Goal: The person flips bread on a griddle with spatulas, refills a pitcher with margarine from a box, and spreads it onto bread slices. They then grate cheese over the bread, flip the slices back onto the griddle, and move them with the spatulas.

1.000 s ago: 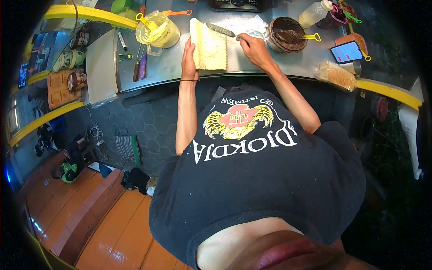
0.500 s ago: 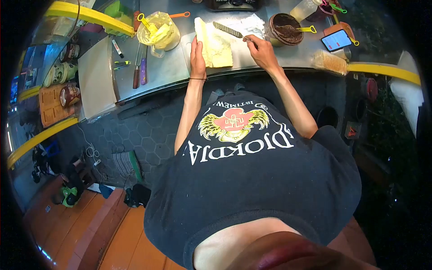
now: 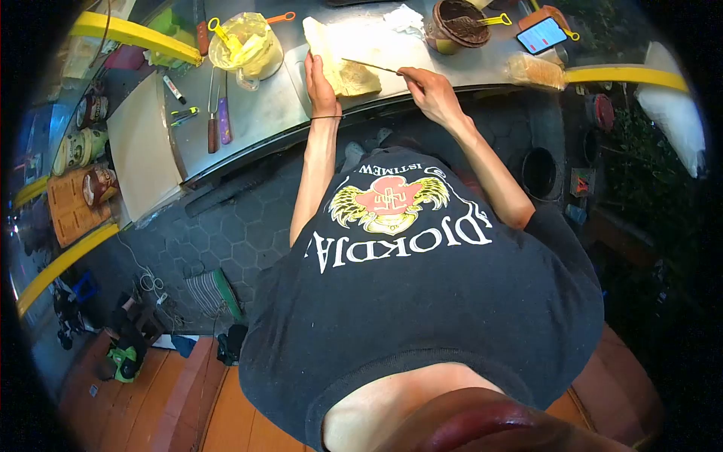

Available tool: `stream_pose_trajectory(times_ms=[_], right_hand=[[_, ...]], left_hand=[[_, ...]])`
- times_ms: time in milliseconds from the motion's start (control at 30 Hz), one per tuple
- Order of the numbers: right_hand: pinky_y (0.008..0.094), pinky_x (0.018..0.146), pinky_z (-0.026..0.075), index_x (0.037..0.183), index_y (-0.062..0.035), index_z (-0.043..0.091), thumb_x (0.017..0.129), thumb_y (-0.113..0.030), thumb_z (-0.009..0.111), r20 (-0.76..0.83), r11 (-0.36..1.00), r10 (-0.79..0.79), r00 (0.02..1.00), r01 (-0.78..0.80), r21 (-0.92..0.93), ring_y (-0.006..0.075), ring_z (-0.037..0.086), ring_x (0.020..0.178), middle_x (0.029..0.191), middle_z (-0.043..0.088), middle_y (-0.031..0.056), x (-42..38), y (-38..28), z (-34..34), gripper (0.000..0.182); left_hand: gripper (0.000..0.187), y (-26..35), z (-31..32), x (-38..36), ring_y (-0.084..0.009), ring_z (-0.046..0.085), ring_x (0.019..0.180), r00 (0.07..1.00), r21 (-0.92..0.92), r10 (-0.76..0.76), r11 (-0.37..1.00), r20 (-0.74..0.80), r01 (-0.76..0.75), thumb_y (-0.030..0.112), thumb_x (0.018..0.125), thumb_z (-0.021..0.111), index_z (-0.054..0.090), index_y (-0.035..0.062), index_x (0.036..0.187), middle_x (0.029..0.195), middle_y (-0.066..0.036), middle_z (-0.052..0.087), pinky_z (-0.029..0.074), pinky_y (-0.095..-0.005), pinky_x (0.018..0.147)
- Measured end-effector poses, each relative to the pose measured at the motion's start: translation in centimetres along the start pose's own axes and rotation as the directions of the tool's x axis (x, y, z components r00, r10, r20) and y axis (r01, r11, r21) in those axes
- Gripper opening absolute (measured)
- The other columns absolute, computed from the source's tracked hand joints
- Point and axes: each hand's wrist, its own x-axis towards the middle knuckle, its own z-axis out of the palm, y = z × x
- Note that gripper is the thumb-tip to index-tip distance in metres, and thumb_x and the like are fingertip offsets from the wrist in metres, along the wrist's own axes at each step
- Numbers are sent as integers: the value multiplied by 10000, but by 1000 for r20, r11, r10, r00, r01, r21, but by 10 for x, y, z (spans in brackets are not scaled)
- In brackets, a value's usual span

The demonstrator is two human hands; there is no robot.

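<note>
A split slab of bread (image 3: 354, 77) lies folded open on the metal counter, its left half tipped up. My left hand (image 3: 321, 87) is at that raised half, fingers stretched along its outer side and steadying it. In my right hand (image 3: 433, 94) is the handle of a spreading knife (image 3: 370, 65). Its thin blade, seen nearly edge-on, reaches left across the bread's right half. Left of the bread stands a clear jug of pale yellow spread (image 3: 252, 59) with scoops in it. A tub of brown spread (image 3: 449, 34) is beyond my right hand.
Two more knives (image 3: 218, 124) lie at the left, near a marker (image 3: 173, 88) and a sheet of cardboard (image 3: 144, 154). A phone (image 3: 542, 36) and a packed loaf (image 3: 536, 70) are at the right. Yellow frame bars (image 3: 629, 76) border the counter.
The knife blade has come down from beyond the bread onto its right half and turned edge-on. My left hand stays at the bread; the whole view has shifted slightly.
</note>
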Motion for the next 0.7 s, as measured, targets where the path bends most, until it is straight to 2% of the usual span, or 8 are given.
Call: stream_pose_trajectory(times_ms=[167, 233, 267, 333, 433, 533, 633, 700], right_hand=[[405, 703, 502, 1062, -49, 650, 879, -101, 557, -2, 999, 26, 1000, -26, -41, 342, 641, 779, 853, 656, 162, -20, -2, -5, 211], [398, 720, 510, 1066, -41, 656, 877, -101, 557, -70, 999, 36, 997, -34, 23, 341, 648, 791, 887, 665, 168, -25, -5, -6, 222], [394, 743, 516, 1074, -26, 656, 868, -91, 553, 39, 995, 97, 994, -97, -14, 339, 658, 815, 924, 673, 177, -27, -7, -9, 240], [394, 748, 517, 1076, -22, 655, 864, -86, 551, 48, 997, 80, 996, -79, -22, 339, 659, 816, 924, 673, 178, -33, -11, -11, 244], [399, 757, 517, 1072, -18, 653, 859, -79, 545, 22, 1000, 14, 1000, -14, -4, 340, 661, 827, 934, 677, 177, -38, -7, -9, 246], [397, 763, 515, 1069, -18, 653, 867, -86, 545, 0, 999, 53, 999, -53, 8, 340, 662, 839, 951, 678, 177, -36, -7, -8, 239], [394, 769, 513, 1068, -12, 652, 876, -93, 547, 61, 997, 82, 995, -82, -2, 341, 663, 851, 959, 680, 177, -33, -11, -7, 234], [395, 765, 512, 1070, -17, 652, 883, -98, 547, 0, 999, 44, 999, -44, 6, 343, 659, 846, 939, 678, 174, -33, -10, -9, 229]], left_hand=[[393, -7, -16, 2, -204, 589, 1096, 998, -54, -18, 998, -55, 15, 318, 994, 406, 492, 39, 1257, 1224, -91, 585, 469, -346, 939], [393, -9, -22, 3, -188, 542, 1130, 992, -165, -123, 979, -33, 116, 303, 984, 416, 466, 43, 1275, 1214, -76, 557, 428, -334, 962], [393, -9, -22, 3, -188, 542, 1130, 992, -167, -123, 979, -30, 116, 303, 984, 416, 466, 43, 1275, 1214, -76, 557, 428, -334, 962], [367, -11, -26, 3, -188, 555, 1106, 991, -225, -133, 966, 0, 130, 301, 979, 419, 480, 49, 1238, 1184, -72, 565, 445, -337, 941], [405, -12, -28, 5, -218, 608, 1064, 994, -181, -97, 980, -50, 87, 341, 990, 399, 515, 34, 1226, 1172, -89, 612, 483, -375, 932], [385, -7, -20, 0, -207, 600, 1069, 996, -147, -82, 986, -42, 75, 337, 990, 400, 505, 51, 1225, 1170, -78, 601, 476, -370, 935], [363, -2, -10, -5, -195, 590, 1077, 999, -93, -16, 996, -33, 13, 328, 990, 408, 495, 63, 1223, 1168, -70, 590, 468, -358, 939], [362, 0, -7, -4, -194, 587, 1079, 999, -70, 0, 998, -40, -3, 324, 989, 413, 494, 61, 1224, 1168, -69, 590, 466, -354, 940]])
